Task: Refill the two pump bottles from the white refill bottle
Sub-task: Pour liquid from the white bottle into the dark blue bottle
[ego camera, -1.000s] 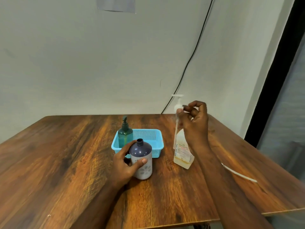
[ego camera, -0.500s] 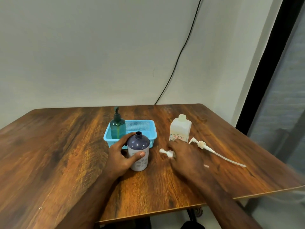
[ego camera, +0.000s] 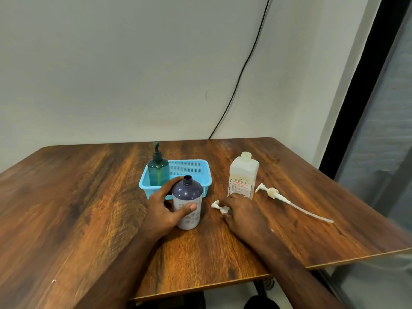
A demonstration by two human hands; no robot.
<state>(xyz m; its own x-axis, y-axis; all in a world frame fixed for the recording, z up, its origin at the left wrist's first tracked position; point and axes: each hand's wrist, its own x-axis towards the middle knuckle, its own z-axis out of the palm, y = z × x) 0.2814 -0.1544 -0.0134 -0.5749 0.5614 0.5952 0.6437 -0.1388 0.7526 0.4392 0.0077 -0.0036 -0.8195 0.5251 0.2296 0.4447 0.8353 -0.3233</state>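
On wooden table (ego camera: 89, 197): uncapped purple-shouldered white bottle (ego camera: 188, 202), upright, gripped by left hand (ego camera: 166, 210); open square translucent white refill bottle (ego camera: 243, 176) beyond right hand (ego camera: 242, 210), whose curled fingers pinch small white pump head (ego camera: 219, 207).

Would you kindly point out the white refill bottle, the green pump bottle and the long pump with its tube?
white refill bottle (ego camera: 243, 175), head view, front face above the label.
green pump bottle (ego camera: 157, 172), head view, middle of its body, standing in the basket.
long pump (ego camera: 273, 192), head view, its collar, lying on the table.
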